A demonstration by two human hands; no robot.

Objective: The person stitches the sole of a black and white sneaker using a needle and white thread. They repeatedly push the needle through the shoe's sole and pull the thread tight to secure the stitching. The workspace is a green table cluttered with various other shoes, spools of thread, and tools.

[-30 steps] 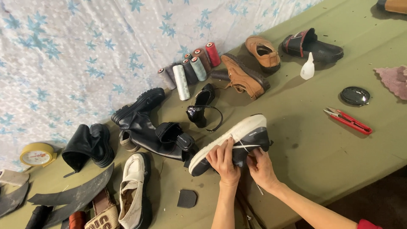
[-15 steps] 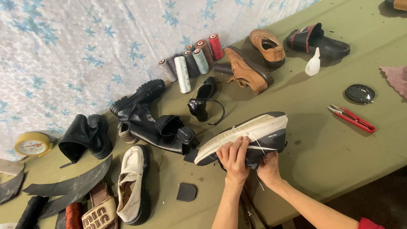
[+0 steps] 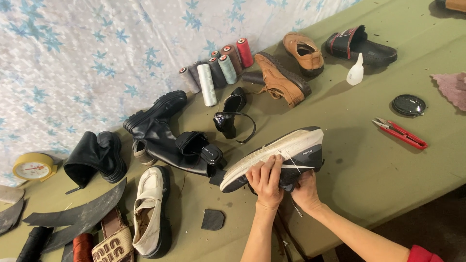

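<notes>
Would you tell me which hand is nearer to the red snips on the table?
Right. The right hand grips the sneaker on the side toward the red snips; the left hand holds it farther away.

Seven thread spools (image 3: pixel 218 70), two brown shoes (image 3: pixel 284 79), one red snips (image 3: pixel 400 133), one round tin (image 3: pixel 408 105).

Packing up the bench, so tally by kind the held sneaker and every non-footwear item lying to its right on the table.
sneaker: 1
white squeeze bottle: 1
round black tin: 1
red snips: 1
pink cloth: 1
Total: 5
</notes>
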